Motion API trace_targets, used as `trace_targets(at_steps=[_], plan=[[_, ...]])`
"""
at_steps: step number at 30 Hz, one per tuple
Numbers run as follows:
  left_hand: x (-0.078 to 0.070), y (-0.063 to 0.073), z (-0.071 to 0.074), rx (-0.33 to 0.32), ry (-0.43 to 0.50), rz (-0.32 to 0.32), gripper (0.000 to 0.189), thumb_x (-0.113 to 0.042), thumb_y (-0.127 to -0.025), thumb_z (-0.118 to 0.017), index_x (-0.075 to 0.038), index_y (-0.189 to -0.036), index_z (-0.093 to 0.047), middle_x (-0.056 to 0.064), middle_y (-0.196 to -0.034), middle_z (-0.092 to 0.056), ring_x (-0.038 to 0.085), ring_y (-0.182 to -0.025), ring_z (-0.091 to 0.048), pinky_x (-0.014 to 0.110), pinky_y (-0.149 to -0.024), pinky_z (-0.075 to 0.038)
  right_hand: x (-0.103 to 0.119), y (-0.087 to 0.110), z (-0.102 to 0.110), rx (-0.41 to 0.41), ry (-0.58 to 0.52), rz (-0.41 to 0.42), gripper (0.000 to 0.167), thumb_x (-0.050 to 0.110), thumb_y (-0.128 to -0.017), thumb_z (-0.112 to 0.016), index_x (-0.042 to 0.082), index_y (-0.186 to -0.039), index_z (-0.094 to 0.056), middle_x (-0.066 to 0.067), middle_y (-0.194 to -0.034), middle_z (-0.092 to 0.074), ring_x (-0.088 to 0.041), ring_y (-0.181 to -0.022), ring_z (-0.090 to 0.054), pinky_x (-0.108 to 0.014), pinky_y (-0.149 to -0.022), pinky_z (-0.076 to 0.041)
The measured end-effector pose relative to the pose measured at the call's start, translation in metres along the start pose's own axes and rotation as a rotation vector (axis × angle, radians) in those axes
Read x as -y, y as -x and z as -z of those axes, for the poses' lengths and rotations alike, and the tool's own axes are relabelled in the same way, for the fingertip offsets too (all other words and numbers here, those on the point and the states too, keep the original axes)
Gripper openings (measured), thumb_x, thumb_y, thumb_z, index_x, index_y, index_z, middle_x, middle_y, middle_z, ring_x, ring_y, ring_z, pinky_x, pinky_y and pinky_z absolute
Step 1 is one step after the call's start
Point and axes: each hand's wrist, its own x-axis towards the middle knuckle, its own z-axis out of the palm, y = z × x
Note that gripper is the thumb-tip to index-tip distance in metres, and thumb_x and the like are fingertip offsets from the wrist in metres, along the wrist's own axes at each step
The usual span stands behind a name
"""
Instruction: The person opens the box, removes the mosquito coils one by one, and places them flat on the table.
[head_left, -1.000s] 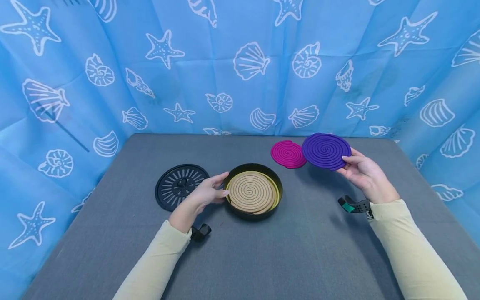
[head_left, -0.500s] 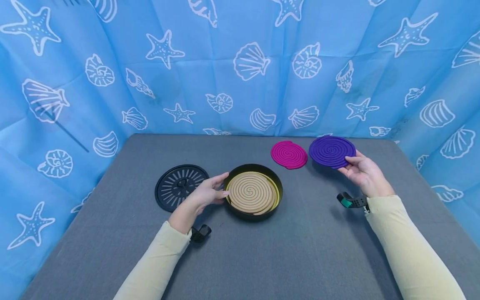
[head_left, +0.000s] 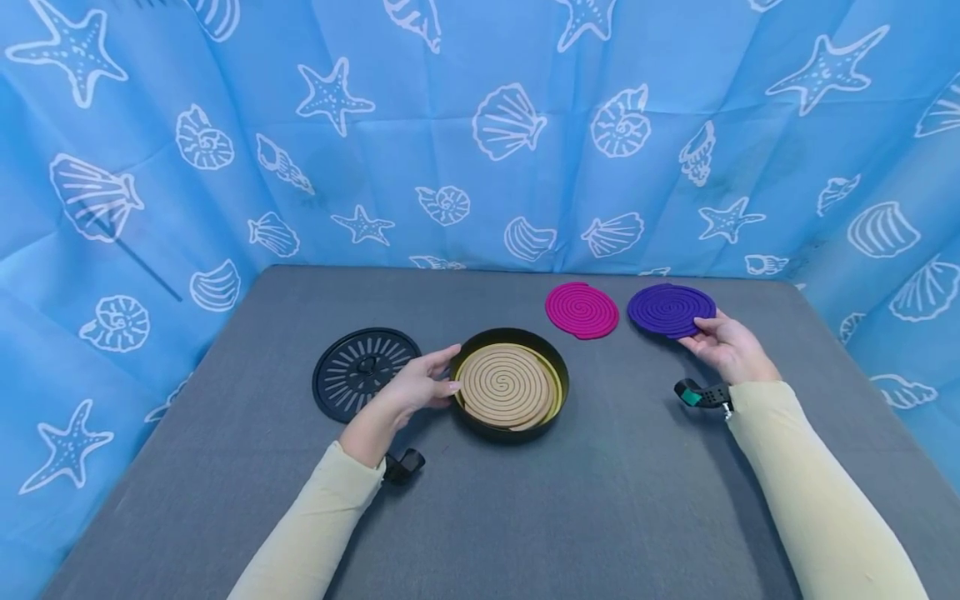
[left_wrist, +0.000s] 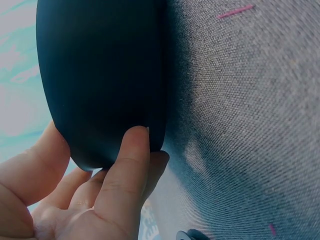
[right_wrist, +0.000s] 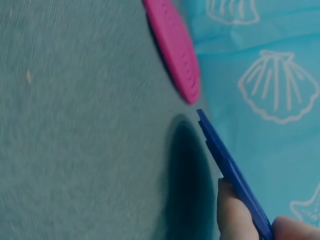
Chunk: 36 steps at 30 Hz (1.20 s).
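In the head view my right hand (head_left: 727,348) pinches the near right edge of a purple spiral trivet (head_left: 670,308), which lies almost flat close over the table. The right wrist view shows it edge-on as a thin blue-purple disc (right_wrist: 235,182), its dark shadow beside it. With thumb and fingers, my left hand (head_left: 415,382) grips the left side of a black round pan (head_left: 512,435); the left wrist view has the fingers (left_wrist: 122,185) against its outer wall (left_wrist: 100,75). Inside the pan a beige spiral trivet (head_left: 504,383) lies over a yellow one (head_left: 557,387).
A pink spiral trivet (head_left: 582,310) lies on the grey table (head_left: 555,517) left of the purple one. Left of the pan rests a black slotted lid (head_left: 360,367), partly behind my left hand. A blue shell-print curtain (head_left: 540,192) hangs along the table's back edge.
My right hand has brought the purple trivet right and down, away from overlapping the pink one, and it now lies flatter. The left hand and pan stay put.
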Motion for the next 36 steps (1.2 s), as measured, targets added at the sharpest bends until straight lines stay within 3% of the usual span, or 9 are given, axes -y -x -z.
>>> trace_targets(at_steps=[6,15,20,28,36], plan=[[0.002,-0.001,0.0,0.0,0.002,-0.003,0.064,0.002,-0.095,-0.056,-0.018,-0.152,-0.033,0.011,-0.158,-0.024,0.031,-0.14,-0.032,0.045,-0.1,-0.047,0.008,-0.01,0.005,-0.01,0.021,-0.005,0.078,-0.003,-0.103,-0.028,0.06,-0.143,-0.006,0.027,-0.154,0.001,0.005,-0.14,-0.005,-0.026,-0.115,-0.006],[0.0,-0.001,-0.001,-0.003,0.016,0.009,0.065,0.002,-0.095,-0.056,-0.018,-0.153,-0.033,0.011,-0.159,-0.023,0.031,-0.14,-0.031,0.046,-0.101,-0.046,0.019,-0.018,0.01,0.064,0.186,0.011,0.07,0.012,-0.105,-0.023,0.04,-0.142,0.029,0.024,-0.148,0.029,0.003,-0.137,0.019,-0.024,-0.115,0.006],[0.0,-0.001,0.0,0.002,0.007,0.013,0.065,0.001,-0.096,-0.056,-0.019,-0.153,-0.033,0.01,-0.159,-0.023,0.031,-0.14,-0.031,0.045,-0.1,-0.047,0.022,-0.016,0.013,0.133,0.144,0.055,0.066,0.019,-0.106,-0.024,0.043,-0.143,0.025,0.026,-0.15,0.023,0.003,-0.138,0.019,-0.026,-0.114,0.012],[-0.002,0.0,0.0,-0.001,0.009,0.013,0.064,0.001,-0.096,-0.056,-0.019,-0.152,-0.034,0.009,-0.159,-0.024,0.03,-0.142,-0.029,0.044,-0.1,-0.048,0.026,-0.004,0.021,0.101,0.142,0.126,0.067,0.023,-0.106,-0.025,0.045,-0.142,0.027,0.025,-0.149,0.027,0.002,-0.138,0.021,-0.026,-0.115,0.01],[0.003,0.0,0.001,0.01,-0.012,-0.025,0.064,0.0,-0.096,-0.056,-0.018,-0.153,-0.033,0.011,-0.159,-0.022,0.031,-0.141,-0.03,0.045,-0.1,-0.048,0.029,0.007,0.03,0.115,0.13,0.129,0.064,0.026,-0.106,-0.022,0.046,-0.14,0.028,0.026,-0.149,0.026,0.001,-0.139,0.018,-0.026,-0.116,0.007]])
